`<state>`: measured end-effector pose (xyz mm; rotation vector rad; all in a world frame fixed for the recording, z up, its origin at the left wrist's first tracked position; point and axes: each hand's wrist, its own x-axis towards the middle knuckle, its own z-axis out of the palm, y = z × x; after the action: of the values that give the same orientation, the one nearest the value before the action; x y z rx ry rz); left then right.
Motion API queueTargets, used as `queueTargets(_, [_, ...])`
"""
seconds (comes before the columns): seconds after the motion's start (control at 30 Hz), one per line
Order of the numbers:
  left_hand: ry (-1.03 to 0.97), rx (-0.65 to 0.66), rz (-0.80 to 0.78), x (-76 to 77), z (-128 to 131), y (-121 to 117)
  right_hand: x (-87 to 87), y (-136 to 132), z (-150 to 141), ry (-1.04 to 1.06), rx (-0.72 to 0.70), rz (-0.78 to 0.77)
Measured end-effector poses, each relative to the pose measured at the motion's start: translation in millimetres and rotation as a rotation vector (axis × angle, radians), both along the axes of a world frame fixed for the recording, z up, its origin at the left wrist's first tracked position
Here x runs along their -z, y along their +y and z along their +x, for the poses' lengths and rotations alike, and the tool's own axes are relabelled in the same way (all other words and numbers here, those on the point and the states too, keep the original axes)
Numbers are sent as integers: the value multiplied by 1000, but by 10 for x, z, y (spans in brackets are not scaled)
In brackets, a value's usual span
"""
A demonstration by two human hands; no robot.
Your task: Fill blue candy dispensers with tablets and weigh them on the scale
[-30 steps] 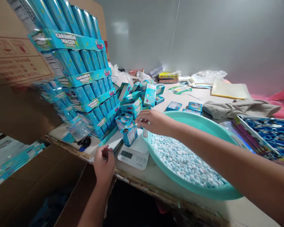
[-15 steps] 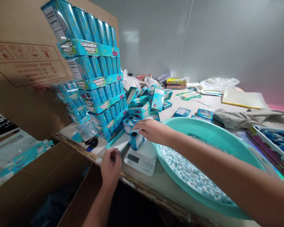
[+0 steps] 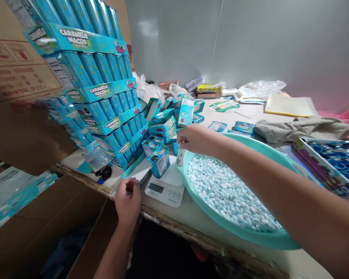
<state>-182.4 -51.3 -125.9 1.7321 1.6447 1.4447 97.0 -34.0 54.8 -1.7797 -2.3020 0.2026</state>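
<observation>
An open blue tin [image 3: 159,162] stands upright on a white kitchen scale [image 3: 165,193] with a small display. My right hand [image 3: 192,140] is curled above the near-left rim of the turquoise basin [image 3: 209,223], apart from the tin. Its fingertips are pressed together; whatever they hold is too small to name. Pale blue and white candies [image 3: 235,193] cover the basin's bottom. My left hand [image 3: 128,197] rests at the table edge, left of the scale, thumb and fingers curled together; their inside is hidden. Another open tin [image 3: 149,147] stands behind the first.
Stacked trays of blue tins [image 3: 104,91] rise at the left beside a cardboard box [image 3: 6,97]. Loose blue cartons [image 3: 165,126] lie behind the scale. A box of blue lids [image 3: 337,159] and a grey cloth [image 3: 296,130] are at the right.
My right hand has left the tin's top and moved right to the basin's rim. The tin now shows fully on the scale. My left hand keeps its curled pose. The view has shifted.
</observation>
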Motion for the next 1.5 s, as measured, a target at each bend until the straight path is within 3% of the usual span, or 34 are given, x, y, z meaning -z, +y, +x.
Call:
queueTargets(0.17, [10,-7,-1,27,-6,13,119,22,-140,70,-168,92])
queueTargets(0.3, [12,-15,3,23,-7,8,131,28,-154,92,-215,98])
queueTargets(0.5, [32,-2,14,1,-3,3,96,2,-141,72,-107,79])
queueTargets(0.7, [19,-19,12,21,7,4,113,3,-139,61,-84,77])
queueTargets(0.8, [20,-20,3,18,1,8,185,21,-149,172,-87,91])
queueTargets(0.93, [18,12,10,21,-13,15,329,53,-261,485,-99,130])
queueTargets(1.03, [3,24,25,42,-20,22,409,67,-386,563,-161,157])
queueTargets(1.23, [5,40,20,56,-26,35,452,59,-479,307,-364,172])
queueTargets(1.4, [14,25,16,51,-27,36,393,24,-451,230,-344,177])
queueTargets(1.5, [12,24,5,46,-28,27,286,24,-330,35,-225,168])
